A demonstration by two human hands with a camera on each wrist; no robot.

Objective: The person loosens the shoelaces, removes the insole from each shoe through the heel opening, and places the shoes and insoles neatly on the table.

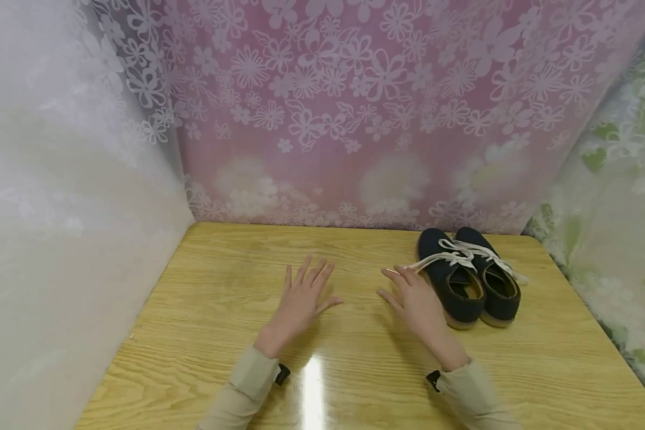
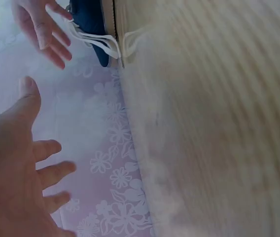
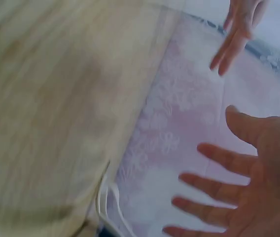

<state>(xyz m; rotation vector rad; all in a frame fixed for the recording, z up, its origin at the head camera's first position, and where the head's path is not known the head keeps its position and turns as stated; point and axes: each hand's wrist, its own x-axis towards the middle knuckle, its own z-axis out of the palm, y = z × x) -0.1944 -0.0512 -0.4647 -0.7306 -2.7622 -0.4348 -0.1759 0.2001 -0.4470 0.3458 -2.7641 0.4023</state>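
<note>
Two dark navy lace-up shoes, a left-hand one [image 1: 451, 280] and a right-hand one [image 1: 489, 278], stand side by side on the wooden table [image 1: 220, 286], toes toward the pink curtain. Their white laces [image 1: 451, 257] are tied in loose bows, one loop trailing left. My right hand [image 1: 416, 301] is just left of the nearer shoe, palm down over the table, fingers spread and holding nothing. Farther left, my left hand [image 1: 301, 295] also hovers with spread fingers and nothing in it. In the left wrist view, the shoe [image 2: 88, 17] shows beyond the right hand [image 2: 41, 27].
A pink flowered curtain [image 1: 328, 119] hangs along the table's far edge. Pale cloth [image 1: 86, 179] borders the left side, and a green-patterned cloth [image 1: 613, 209] the right. Light reflects off the tabletop between the forearms.
</note>
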